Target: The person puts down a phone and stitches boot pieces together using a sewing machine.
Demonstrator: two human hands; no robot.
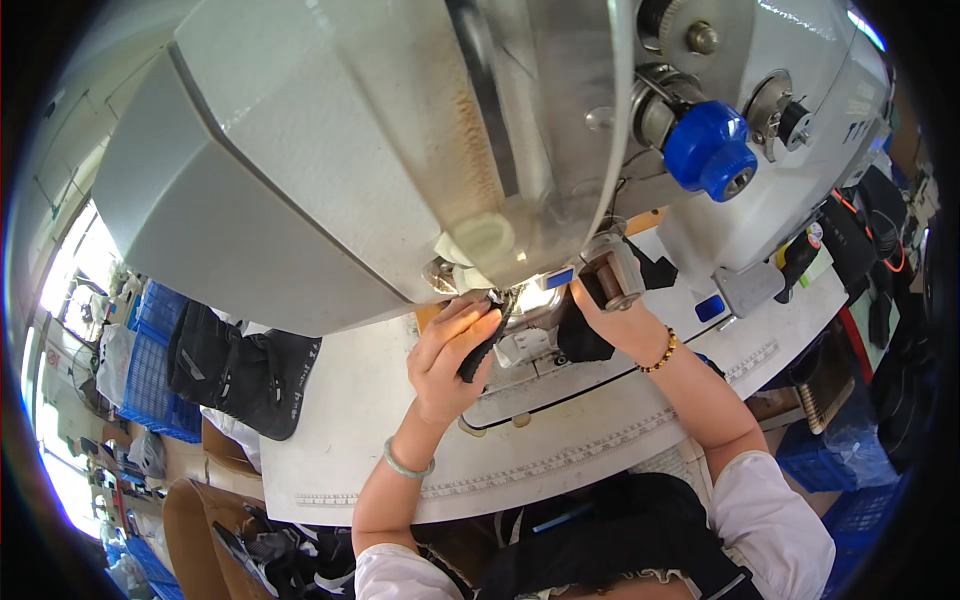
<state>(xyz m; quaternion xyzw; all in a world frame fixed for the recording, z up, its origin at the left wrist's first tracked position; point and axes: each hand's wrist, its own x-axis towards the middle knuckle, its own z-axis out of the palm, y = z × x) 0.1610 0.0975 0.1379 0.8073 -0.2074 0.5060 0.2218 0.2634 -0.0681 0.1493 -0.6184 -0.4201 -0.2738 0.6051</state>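
Note:
A large light-grey sewing machine (320,150) fills the upper part of the head view. Below its head, my left hand (447,360) pinches a narrow black fabric piece (480,352) beside the lit needle area. My right hand (625,325) reaches in from the other side, close to a metal bracket with a brown spool-like part (606,282). Its fingertips are hidden behind the machine, so their grip does not show. More black fabric (583,335) hangs beside the right hand, by the machine's sewing bed (528,345). The needle itself cannot be made out.
The white table (350,440) carries a printed ruler strip (600,438) along its near side. Black material (285,385) overhangs its left end, near blue crates (160,370). A cardboard box (195,530) stands lower left. A blue knob (712,150) juts from the machine.

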